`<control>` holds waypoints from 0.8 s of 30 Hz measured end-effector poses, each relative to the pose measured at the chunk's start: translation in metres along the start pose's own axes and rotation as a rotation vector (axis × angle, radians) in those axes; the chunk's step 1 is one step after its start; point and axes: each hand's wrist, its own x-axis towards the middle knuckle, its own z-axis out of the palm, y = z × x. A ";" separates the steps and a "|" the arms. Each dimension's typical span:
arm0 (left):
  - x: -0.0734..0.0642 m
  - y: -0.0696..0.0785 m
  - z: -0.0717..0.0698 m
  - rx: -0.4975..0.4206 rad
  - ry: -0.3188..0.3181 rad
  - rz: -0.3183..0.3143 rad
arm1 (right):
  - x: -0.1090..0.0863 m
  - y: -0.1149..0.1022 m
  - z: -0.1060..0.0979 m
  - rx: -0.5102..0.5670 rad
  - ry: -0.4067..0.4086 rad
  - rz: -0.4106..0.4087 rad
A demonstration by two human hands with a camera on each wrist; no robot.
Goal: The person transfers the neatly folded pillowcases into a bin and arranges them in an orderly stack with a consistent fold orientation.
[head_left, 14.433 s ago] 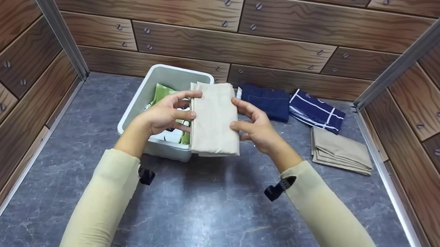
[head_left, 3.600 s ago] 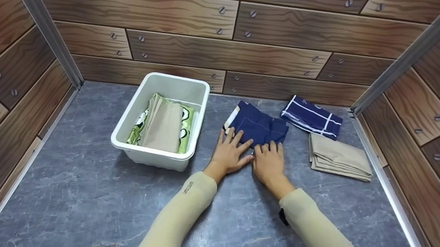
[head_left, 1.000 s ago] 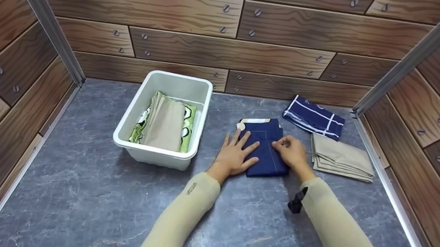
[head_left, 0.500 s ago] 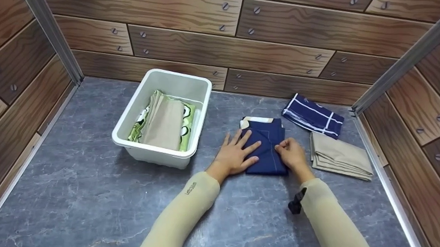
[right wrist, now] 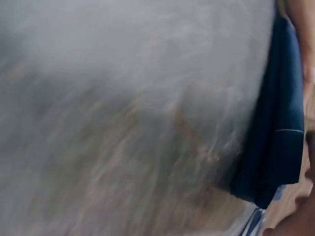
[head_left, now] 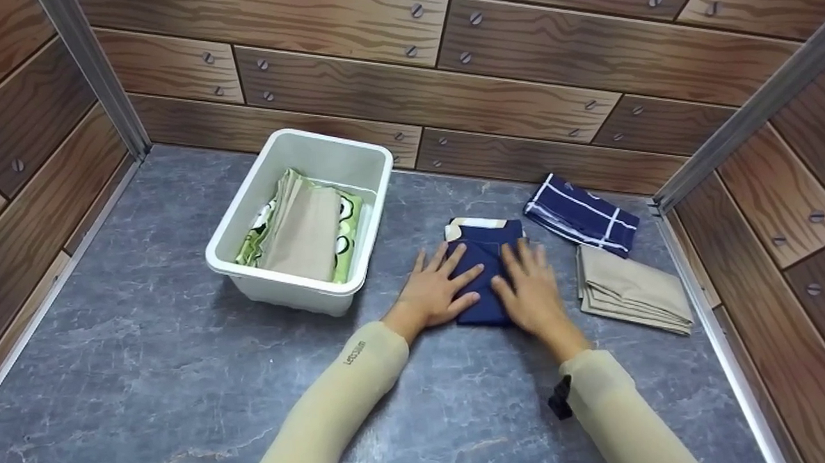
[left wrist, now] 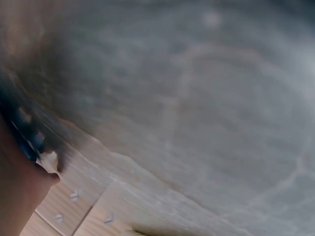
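Note:
In the head view, a folded navy cloth (head_left: 487, 308) lies on the grey marbled surface, with a white and cream strip along its far edge. My left hand (head_left: 435, 294) rests on its left side, fingers spread. On its right side my right hand (head_left: 530, 292) lies flat, fingers straight. Parts of the cloth are hidden under both hands. The right wrist view catches the navy cloth (right wrist: 283, 118) edge-on, its layers stacked, beside part of my right hand (right wrist: 298, 221). Only a blurred piece of my left hand (left wrist: 24, 191) appears in the left wrist view.
A white plastic bin (head_left: 304, 293) stands at left, holding a beige folded cloth (head_left: 304, 233) on a green patterned cloth (head_left: 345, 245). At right lie a navy cloth with white lines (head_left: 582, 213) and another beige folded cloth (head_left: 634, 288). Wood-print walls (head_left: 336, 89) enclose three sides.
The beige cloth both hands held earlier now lies in the bin. The navy cloth has been turned and drawn nearer. My right hand has gone from pinching its right edge to lying flat.

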 end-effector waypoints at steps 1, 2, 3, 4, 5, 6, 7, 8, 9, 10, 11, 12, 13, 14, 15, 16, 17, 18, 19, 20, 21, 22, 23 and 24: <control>-0.001 0.000 0.000 0.003 -0.002 -0.001 | -0.003 0.000 0.001 -0.033 -0.053 -0.028; -0.001 0.000 0.000 0.004 -0.004 -0.002 | -0.005 -0.001 0.002 -0.057 -0.103 -0.038; -0.001 0.000 0.000 0.006 -0.008 -0.003 | -0.007 -0.001 0.003 -0.066 -0.148 -0.038; -0.002 0.001 0.000 0.006 -0.011 -0.004 | -0.008 -0.001 0.004 -0.069 -0.185 -0.027; -0.002 0.001 0.000 0.003 -0.012 -0.004 | -0.009 -0.001 0.004 -0.069 -0.212 -0.014; -0.002 0.002 -0.001 -0.004 -0.013 -0.004 | -0.010 -0.001 0.005 -0.071 -0.225 0.002; -0.002 0.002 -0.001 -0.009 -0.013 -0.004 | -0.010 0.000 0.005 -0.072 -0.231 0.016; -0.003 0.003 -0.001 -0.015 -0.012 -0.003 | -0.010 -0.001 0.005 -0.074 -0.236 0.028; -0.003 0.003 -0.001 -0.021 -0.011 -0.002 | -0.010 -0.001 0.005 -0.073 -0.238 0.038; -0.003 0.003 -0.001 -0.028 -0.009 -0.002 | -0.010 -0.001 0.006 -0.073 -0.240 0.050; -0.004 0.003 -0.001 -0.036 -0.005 -0.002 | -0.009 -0.002 0.006 -0.070 -0.240 0.058; -0.004 0.003 -0.002 -0.039 -0.003 -0.003 | -0.009 -0.002 0.006 -0.067 -0.239 0.067; -0.004 0.003 -0.002 -0.044 -0.001 -0.006 | -0.009 -0.003 0.007 -0.062 -0.239 0.073; -0.004 0.003 -0.002 -0.047 0.002 -0.010 | -0.008 -0.003 0.007 -0.058 -0.237 0.081; -0.005 0.003 -0.002 -0.051 0.005 -0.014 | -0.008 -0.003 0.008 -0.052 -0.234 0.084; -0.004 0.002 -0.002 -0.052 0.007 -0.019 | -0.008 -0.004 0.009 -0.047 -0.231 0.084; -0.004 0.002 -0.002 -0.056 0.007 -0.024 | -0.008 -0.004 0.010 -0.042 -0.226 0.082; -0.004 0.002 -0.002 -0.060 0.005 -0.027 | -0.009 -0.003 0.012 -0.041 -0.224 0.081; -0.004 0.001 -0.002 -0.071 0.005 -0.029 | -0.009 -0.003 0.013 -0.040 -0.221 0.080; -0.004 0.001 -0.002 -0.077 0.003 -0.028 | -0.010 -0.003 0.014 -0.040 -0.218 0.080; -0.004 0.000 -0.002 -0.083 0.002 -0.026 | -0.011 -0.003 0.015 -0.039 -0.214 0.078; -0.004 0.000 -0.002 -0.087 0.002 -0.023 | -0.011 -0.003 0.016 -0.037 -0.210 0.076; -0.004 -0.001 -0.002 -0.090 0.002 -0.022 | -0.011 -0.004 0.017 -0.035 -0.207 0.076; -0.005 -0.001 -0.002 -0.089 0.005 -0.020 | -0.012 -0.004 0.018 -0.033 -0.203 0.076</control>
